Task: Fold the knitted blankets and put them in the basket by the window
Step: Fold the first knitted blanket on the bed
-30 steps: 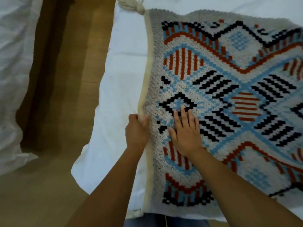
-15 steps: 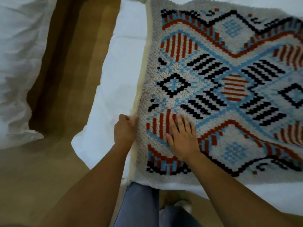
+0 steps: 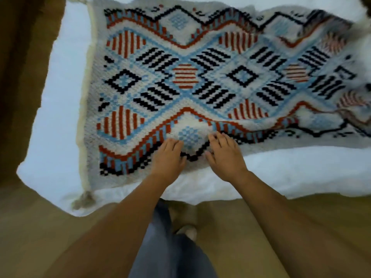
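Note:
A knitted blanket (image 3: 200,77) in cream with red, blue and black diamond patterns lies spread on a white bed (image 3: 58,109). Its cream border runs down the left side and ends in a tassel (image 3: 84,199) at the near corner. My left hand (image 3: 168,155) rests palm down on the blanket's near edge, fingers together. My right hand (image 3: 224,155) lies beside it, fingers spread and slightly curled on the fabric. A small ridge of blanket is bunched between the two hands. No basket is in view.
Wooden floor (image 3: 281,227) lies in front of the bed and along its left side. My legs in grey trousers (image 3: 168,247) stand close to the bed's near edge. The blanket's far right end is blurred.
Both hands have moved from the blanket's left border to the right along its near edge. My left hand has let go of the border. The view has shifted right and back.

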The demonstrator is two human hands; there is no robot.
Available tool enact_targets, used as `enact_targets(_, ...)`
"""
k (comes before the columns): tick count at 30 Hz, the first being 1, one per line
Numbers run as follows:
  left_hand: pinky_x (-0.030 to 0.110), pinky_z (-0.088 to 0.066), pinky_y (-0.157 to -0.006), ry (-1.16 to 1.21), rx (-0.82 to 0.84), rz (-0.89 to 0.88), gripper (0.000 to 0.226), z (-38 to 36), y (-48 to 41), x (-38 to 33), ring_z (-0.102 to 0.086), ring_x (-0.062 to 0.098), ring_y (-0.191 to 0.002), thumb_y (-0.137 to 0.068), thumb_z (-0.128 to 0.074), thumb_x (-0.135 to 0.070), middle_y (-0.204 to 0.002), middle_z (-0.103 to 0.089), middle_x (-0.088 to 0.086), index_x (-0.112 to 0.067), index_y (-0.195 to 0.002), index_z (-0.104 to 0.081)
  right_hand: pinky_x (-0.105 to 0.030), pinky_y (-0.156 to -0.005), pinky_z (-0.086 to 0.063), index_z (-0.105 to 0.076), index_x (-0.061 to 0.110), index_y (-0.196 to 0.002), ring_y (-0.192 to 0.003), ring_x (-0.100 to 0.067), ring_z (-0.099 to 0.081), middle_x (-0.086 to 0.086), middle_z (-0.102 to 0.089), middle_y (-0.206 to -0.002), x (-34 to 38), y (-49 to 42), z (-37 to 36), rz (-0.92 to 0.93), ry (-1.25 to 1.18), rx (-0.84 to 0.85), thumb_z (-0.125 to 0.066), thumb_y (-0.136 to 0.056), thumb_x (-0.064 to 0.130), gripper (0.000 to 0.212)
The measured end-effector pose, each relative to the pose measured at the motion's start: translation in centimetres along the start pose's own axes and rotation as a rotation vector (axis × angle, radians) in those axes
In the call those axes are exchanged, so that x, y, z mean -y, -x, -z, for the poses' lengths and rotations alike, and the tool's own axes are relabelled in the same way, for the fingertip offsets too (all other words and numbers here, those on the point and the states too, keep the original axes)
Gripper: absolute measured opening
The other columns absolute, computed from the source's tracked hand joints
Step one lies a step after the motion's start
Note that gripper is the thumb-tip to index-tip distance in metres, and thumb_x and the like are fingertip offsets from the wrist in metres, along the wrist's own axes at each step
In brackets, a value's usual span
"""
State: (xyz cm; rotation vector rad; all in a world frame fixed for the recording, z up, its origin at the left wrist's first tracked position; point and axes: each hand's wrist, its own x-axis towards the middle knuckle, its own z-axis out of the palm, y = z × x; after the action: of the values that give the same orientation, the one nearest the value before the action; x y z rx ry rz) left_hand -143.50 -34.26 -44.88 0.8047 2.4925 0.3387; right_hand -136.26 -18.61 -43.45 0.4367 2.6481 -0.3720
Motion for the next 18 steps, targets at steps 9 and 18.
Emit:
enact_targets(9, 0.035, -0.016, -0.115, -0.253, 0.162, -0.462, 0.052, -5.3, -6.4, -12.7, -0.024, 0.022, -0.141, -0.099, -0.039, -0.030, -0.153, -0.027, 0.004, -0.017, -0.147, -0.027, -0.037, -0.104, -0.030, -0.046, 0.006, -0.130, -0.127, -0.031, -0.039, -0.015, -0.044, -0.138, -12.4, 0.5, 0.9, -0.176, 0.002, -0.098, -0.044, -0.094, 0.018, 0.038)
enact_targets(18, 0.041, -0.035, -0.097, -0.416, 0.202, -0.284, 0.029, -7.2, -11.6, -17.7, -0.039, 0.030, -0.123, -0.099, -0.039, -0.019, -0.132, -0.040, 0.010, -0.011, -0.127, -0.040, -0.039, -0.072, -0.052, -0.066, 0.004, -0.093, -0.088, -0.038, -0.062, -0.019, -0.063, -0.094, -19.7, -2.0, -0.9, -0.076, 0.118, -0.064, -0.076, -0.057, -0.005, 0.039)
